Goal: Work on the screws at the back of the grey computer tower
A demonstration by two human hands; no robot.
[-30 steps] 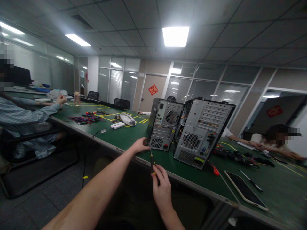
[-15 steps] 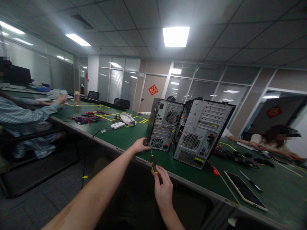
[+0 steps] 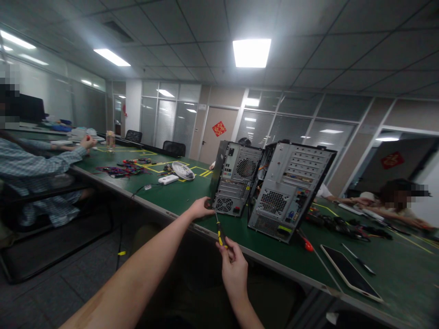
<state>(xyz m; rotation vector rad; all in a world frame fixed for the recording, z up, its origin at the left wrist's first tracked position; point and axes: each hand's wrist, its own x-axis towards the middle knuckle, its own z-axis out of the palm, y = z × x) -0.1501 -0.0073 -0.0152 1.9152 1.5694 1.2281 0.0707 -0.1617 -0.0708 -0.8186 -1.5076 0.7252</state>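
A small computer case (image 3: 236,185) stands with its back panel towards me. My left hand (image 3: 201,208) grips its lower left corner, thumb near the panel's bottom edge, the other fingers partly hidden in shadow along the side. My right hand (image 3: 235,262) is closed round the butt end of a black and yellow screwdriver (image 3: 221,235), just below the table's edge. Its shaft points up, the tip at the bottom left corner of the back panel beside my left thumb. Whether a screw sits under the tip is too small to tell.
A larger computer case (image 3: 286,192) stands to the right. Beyond it lie a red-handled tool (image 3: 308,245), a tablet-like device (image 3: 350,272), a pen-like tool (image 3: 358,259) and black cables (image 3: 338,227). Leftward are coloured wires (image 3: 125,169) and a white power strip (image 3: 168,179). Co-workers sit at both sides.
My right fingers have shifted slightly on the screwdriver's handle, which has turned to show more yellow. My left hand and the cases keep their places. A hand behind the small case has mostly withdrawn.
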